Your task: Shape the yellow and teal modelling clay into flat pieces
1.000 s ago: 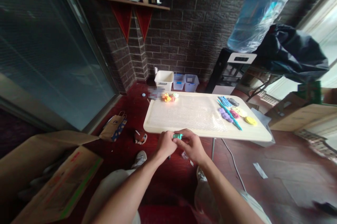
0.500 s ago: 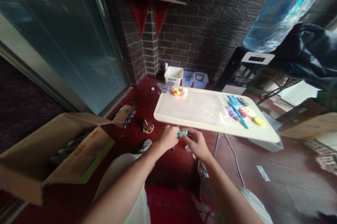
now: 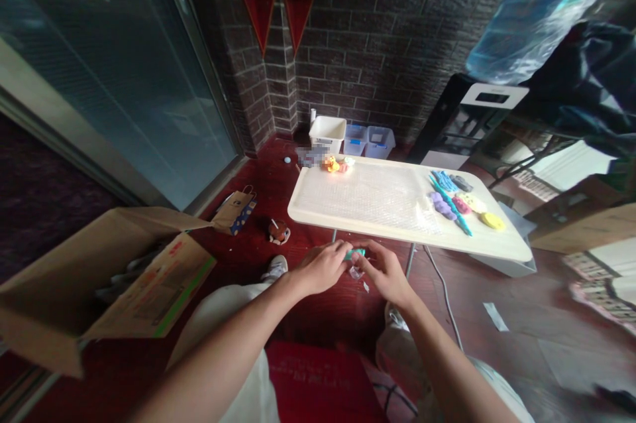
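Note:
A small lump of teal-green modelling clay (image 3: 354, 254) is pinched between my two hands in front of the table's near edge. My left hand (image 3: 322, 268) is closed on its left end, the fingertips partly hidden behind the knuckles. From the other side my right hand (image 3: 388, 274) grips it between thumb and curled fingers. Beyond them stands a pale folding table (image 3: 318, 215) covered in part by bubble wrap (image 3: 380, 201). On its right lie purple clay (image 3: 441, 205), blue clay (image 3: 444, 181), a yellow disc (image 3: 493, 221) and a long teal stick (image 3: 454, 206).
Small orange and yellow figures (image 3: 332, 164) stand at the table's far left corner. Plastic bins (image 3: 328, 128) sit by the brick wall. An open cardboard box (image 3: 149, 290) and a paper bag (image 3: 236, 209) are on the floor at left; a water dispenser (image 3: 450, 121) stands at right.
Both hands have shifted slightly right relative to the table, still with the teal-green clay between them. The left fingers have turned more over it. The camera view has tilted down a little.

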A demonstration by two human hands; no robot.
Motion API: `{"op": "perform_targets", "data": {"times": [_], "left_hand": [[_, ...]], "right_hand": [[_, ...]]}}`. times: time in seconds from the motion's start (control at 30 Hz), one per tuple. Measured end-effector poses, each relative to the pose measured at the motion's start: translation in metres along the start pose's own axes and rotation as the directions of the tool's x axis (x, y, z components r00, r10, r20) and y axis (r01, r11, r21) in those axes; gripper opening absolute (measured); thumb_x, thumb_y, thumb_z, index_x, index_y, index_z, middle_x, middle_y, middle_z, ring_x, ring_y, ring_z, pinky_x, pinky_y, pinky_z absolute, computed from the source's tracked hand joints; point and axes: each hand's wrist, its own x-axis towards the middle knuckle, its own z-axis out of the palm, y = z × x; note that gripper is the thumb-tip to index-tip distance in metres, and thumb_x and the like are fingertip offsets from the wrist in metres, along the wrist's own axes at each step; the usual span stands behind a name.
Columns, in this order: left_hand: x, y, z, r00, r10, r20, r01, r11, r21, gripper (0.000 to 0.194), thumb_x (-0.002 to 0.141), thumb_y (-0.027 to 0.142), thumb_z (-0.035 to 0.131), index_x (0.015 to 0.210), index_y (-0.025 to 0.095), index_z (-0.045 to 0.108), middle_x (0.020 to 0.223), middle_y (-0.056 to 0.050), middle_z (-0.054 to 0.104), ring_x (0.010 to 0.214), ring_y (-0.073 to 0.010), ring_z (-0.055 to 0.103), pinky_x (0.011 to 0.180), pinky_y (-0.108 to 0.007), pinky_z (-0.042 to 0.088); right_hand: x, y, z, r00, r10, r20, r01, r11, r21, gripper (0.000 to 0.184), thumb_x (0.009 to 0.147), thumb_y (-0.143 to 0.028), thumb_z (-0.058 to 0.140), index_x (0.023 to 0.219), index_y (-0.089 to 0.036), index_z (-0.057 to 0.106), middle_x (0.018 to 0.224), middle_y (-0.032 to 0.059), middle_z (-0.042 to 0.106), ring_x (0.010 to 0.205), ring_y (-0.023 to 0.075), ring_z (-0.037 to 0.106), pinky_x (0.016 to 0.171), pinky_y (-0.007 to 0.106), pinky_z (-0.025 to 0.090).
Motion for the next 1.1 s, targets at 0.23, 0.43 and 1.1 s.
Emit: {"op": "perform_targets", "data": {"times": [0.23,0.43,1.1], "left_hand": [[0.002,0.005,0.001,0.999,-0.007,0.033,0.005,0.998,0.059,0.009,0.097,0.031,0.061,0.100,0.024,0.066,0.093,-0.007,0.067,0.085,-0.0265,0.065,0.085,-0.037,0.048],[0.006,0.012,0.001,0.998,0.050,0.048,-0.053,0.997,0.054,0.029,0.107,0.044,0.047,0.095,0.022,0.062,0.089,-0.004,0.067,0.082,-0.0221,0.063,0.076,-0.033,0.041],[0.000,0.008,0.006,0.986,-0.100,0.132,0.145,0.904,-0.403,0.047,0.102,0.062,0.041,0.080,0.022,0.050,0.061,0.004,0.048,0.046,-0.0119,0.045,0.044,-0.024,0.037]], "right_hand": [[-0.002,0.001,0.001,0.999,0.036,-0.027,-0.032,0.992,0.120,0.033,0.090,-0.049,0.081,0.101,-0.018,0.077,0.073,0.0032,0.074,0.060,0.0169,0.065,0.057,0.028,0.051],[-0.001,-0.006,-0.004,0.998,0.053,-0.020,-0.046,0.962,0.269,0.035,0.092,-0.054,0.078,0.094,-0.019,0.074,0.070,0.0004,0.070,0.059,0.0142,0.062,0.058,0.027,0.051],[-0.009,-0.019,-0.010,0.994,-0.047,0.097,0.021,0.969,0.248,0.020,0.083,-0.034,0.091,0.096,-0.021,0.083,0.087,0.0053,0.077,0.077,0.0177,0.066,0.071,0.030,0.054]]}}
